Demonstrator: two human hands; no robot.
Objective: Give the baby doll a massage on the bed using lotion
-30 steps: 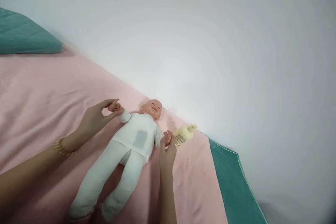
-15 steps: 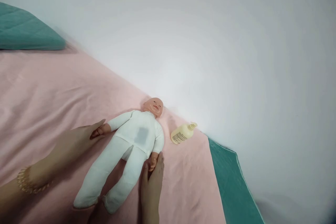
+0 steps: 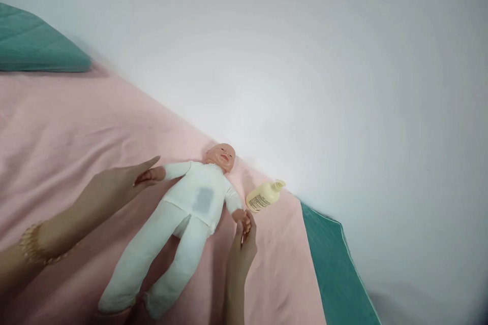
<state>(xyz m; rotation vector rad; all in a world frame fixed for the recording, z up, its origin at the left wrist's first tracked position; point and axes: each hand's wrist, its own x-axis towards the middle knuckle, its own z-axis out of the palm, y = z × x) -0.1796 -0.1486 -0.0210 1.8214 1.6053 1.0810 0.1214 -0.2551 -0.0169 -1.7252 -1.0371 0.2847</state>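
A baby doll (image 3: 192, 202) in a white sleepsuit lies on its back on a pink sheet (image 3: 76, 127), head towards the white wall. My left hand (image 3: 114, 188) holds the doll's hand on the left side between thumb and fingers. My right hand (image 3: 242, 251) pinches the doll's other hand, out to the side of its body. A cream lotion bottle (image 3: 264, 196) lies on the sheet just beyond my right hand, untouched.
A teal pillow (image 3: 34, 45) lies at the far left against the wall. Teal mattress fabric (image 3: 335, 274) shows at the right past the sheet's edge. The white wall (image 3: 305, 61) runs close behind the doll's head.
The doll's arms went from raised to lowered by its sides, and now both are swung outward again. My hands moved with them, keeping hold of the doll's hands.
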